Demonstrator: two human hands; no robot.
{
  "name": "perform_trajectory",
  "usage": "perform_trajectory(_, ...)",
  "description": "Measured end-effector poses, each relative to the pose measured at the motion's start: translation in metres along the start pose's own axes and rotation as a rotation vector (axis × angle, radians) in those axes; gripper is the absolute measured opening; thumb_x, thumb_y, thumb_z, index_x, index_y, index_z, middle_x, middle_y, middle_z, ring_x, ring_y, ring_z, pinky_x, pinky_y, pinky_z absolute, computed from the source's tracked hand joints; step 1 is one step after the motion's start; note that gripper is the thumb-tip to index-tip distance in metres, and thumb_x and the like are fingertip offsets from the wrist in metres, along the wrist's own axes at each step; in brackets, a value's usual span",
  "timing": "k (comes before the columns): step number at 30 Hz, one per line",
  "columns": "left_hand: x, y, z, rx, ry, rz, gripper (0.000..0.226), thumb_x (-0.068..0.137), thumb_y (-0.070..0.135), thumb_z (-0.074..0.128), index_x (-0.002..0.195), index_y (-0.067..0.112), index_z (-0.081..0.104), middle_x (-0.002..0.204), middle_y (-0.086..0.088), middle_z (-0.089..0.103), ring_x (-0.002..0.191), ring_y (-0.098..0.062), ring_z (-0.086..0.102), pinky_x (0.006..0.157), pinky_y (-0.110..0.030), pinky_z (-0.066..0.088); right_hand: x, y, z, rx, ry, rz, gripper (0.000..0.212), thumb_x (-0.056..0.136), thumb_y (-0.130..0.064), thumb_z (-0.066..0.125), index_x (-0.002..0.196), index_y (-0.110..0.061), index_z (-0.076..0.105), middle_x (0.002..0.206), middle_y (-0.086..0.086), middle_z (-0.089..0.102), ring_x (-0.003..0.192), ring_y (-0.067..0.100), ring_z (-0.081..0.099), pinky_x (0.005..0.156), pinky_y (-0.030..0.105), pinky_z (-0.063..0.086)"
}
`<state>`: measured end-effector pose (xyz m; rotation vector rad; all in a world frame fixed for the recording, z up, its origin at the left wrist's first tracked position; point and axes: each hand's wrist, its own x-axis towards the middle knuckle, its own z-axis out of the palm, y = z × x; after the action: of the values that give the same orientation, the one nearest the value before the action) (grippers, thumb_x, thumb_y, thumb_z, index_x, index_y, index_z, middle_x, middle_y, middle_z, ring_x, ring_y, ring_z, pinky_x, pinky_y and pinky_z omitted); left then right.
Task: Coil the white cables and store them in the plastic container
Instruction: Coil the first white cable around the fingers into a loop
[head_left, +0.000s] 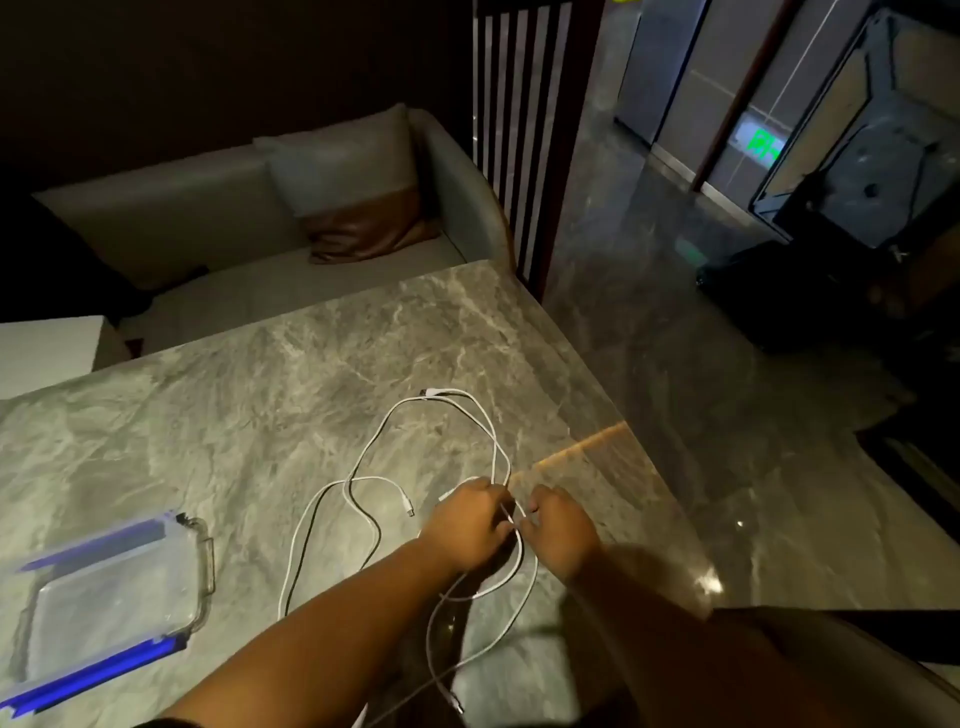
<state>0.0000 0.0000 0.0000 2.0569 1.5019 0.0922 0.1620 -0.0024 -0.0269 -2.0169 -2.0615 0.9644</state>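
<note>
With my left hand (470, 525) and right hand (558, 527) both pinching the cables (363, 499) that sprawl loose on the worktop (234, 395), I judge coiling is barely begun; next I must gather loops toward the box (205, 566).

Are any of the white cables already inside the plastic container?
No, the white cables lie loose on the table, beside the plastic container.

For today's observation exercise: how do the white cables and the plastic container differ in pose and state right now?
The white cables sprawl in loose, uncoiled loops; the plastic container is a rigid box with blue edge strips. Both hands, left hand and right hand, pinch the cables, while the container sits untouched. Both rest on the marble table.
</note>
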Motion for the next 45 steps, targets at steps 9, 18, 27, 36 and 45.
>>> perform_trajectory(9,0.031,0.01,0.005,-0.304,-0.025,-0.157,0.028,0.088,0.017,0.063,0.116,0.014,0.069,0.101,-0.007,0.075,0.092,-0.025,0.071,0.084,-0.037,0.056,0.015,0.007,0.01,-0.083,0.011,0.092,0.018,0.092,-0.03,0.054,0.101,-0.015,0.06,0.104,0.008,0.061,0.098,0.028,0.062,0.082,0.034,0.047)
perform_trajectory(18,0.032,0.009,0.019,-0.333,-0.002,-0.193,0.023,0.088,0.015,0.064,0.109,0.009,0.071,0.089,-0.008,0.077,0.089,-0.023,0.071,0.083,-0.031,0.053,0.012,0.017,0.015,-0.086,0.068,0.013,0.025,0.085,-0.031,0.047,0.088,-0.012,0.062,0.09,0.007,0.062,0.083,0.027,0.062,0.074,0.037,0.049)
perform_trajectory(27,0.025,-0.007,0.017,-0.402,-0.038,-0.265,0.026,0.088,0.022,0.07,0.114,0.016,0.07,0.086,-0.005,0.076,0.082,-0.019,0.072,0.08,-0.027,0.053,0.001,0.015,-0.007,0.344,-0.016,0.228,0.013,0.078,-0.024,0.059,0.067,-0.02,0.053,0.063,0.005,0.065,0.063,0.027,0.069,0.064,0.038,0.057)
perform_trajectory(36,0.001,-0.015,0.007,-0.494,-0.036,-0.232,0.015,0.082,0.024,0.075,0.078,0.012,0.068,0.066,-0.001,0.067,0.06,-0.014,0.062,0.069,-0.036,0.054,-0.011,0.002,-0.04,0.326,-0.007,0.083,0.036,0.081,-0.016,0.062,0.054,-0.025,0.04,0.051,-0.008,0.046,0.047,0.003,0.044,0.05,0.018,0.034)
perform_trajectory(45,-0.012,-0.012,-0.019,-0.553,0.043,-0.196,0.038,0.085,0.041,0.073,0.056,0.021,0.058,0.05,0.008,0.049,0.046,-0.001,0.045,0.051,-0.014,0.032,-0.016,-0.036,-0.082,0.42,0.056,0.013,0.026,0.079,-0.015,0.073,0.067,-0.02,0.051,0.06,-0.005,0.05,0.059,0.012,0.047,0.056,0.027,0.034)
